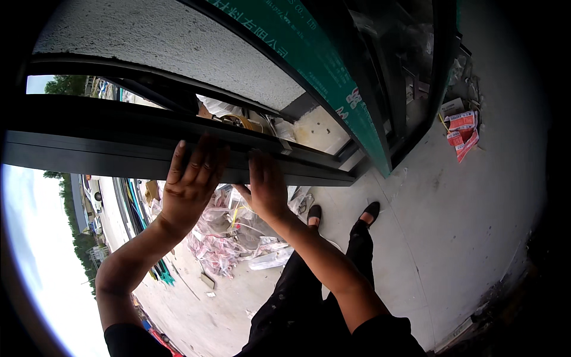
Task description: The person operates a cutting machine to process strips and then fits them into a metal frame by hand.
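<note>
A long dark metal frame bar [77, 152] crosses the view from the left edge to the middle. My left hand [191, 184] rests against it, fingers stretched over its face and a little apart. Close to its right, my right hand [266, 187] also touches the bar, fingers laid upward over the lower edge and thumb held out to the left. The fingertips of both hands are partly lost in dark shadow. Beyond the bar, at its right end, stands a frame piece covered in green printed film [333, 83].
Crumpled plastic wrapping [217, 244] lies on the concrete floor below my hands. Long strips [134, 202] lie to the left. A torn red-and-white package [463, 134] sits on the floor at the right. Behind the frame is a rough grey panel [178, 47]. My feet [370, 213] stand below.
</note>
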The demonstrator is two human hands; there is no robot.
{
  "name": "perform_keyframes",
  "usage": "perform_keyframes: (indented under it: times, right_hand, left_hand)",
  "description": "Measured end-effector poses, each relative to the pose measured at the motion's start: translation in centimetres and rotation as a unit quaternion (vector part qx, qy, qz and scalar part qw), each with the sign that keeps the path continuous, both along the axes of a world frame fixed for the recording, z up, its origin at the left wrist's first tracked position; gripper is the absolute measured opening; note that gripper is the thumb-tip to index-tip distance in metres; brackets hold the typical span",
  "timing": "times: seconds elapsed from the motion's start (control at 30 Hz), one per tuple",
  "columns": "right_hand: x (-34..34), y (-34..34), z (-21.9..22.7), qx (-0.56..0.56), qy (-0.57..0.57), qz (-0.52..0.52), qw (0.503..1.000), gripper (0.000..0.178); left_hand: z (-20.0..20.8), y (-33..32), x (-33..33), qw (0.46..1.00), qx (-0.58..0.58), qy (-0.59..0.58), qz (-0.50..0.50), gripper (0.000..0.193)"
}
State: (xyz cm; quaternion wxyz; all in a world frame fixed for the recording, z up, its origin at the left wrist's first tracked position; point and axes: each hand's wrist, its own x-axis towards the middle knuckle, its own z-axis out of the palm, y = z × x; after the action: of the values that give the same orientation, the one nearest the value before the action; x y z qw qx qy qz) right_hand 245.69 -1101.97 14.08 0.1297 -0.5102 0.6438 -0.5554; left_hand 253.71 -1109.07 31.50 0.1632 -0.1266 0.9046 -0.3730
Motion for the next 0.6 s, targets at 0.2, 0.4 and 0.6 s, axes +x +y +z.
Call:
perform_keyframes:
  times: [0.2,0.4,0.6]
  right_hand:
    - [1.4,1.5,-5.1,0.041,0.02,-0.079,0.996,0.091]
    - [2.4,3.7,-16.1,0.14,-0.018,-0.186,0.972,0.1]
    - [3.7,2.6,-18.0,0.108,0.055,-0.301,0.946,0.079]
  left_hand:
    - [-1.8,-2.8,-1.1,0.981,0.008,-0.01,-0.193,0.029]
    - [-2.2,-2.7,-1.8,0.971,-0.005,0.01,-0.238,0.028]
    - [-2.4,-2.3,-1.4,0.974,0.008,-0.015,-0.225,0.039]
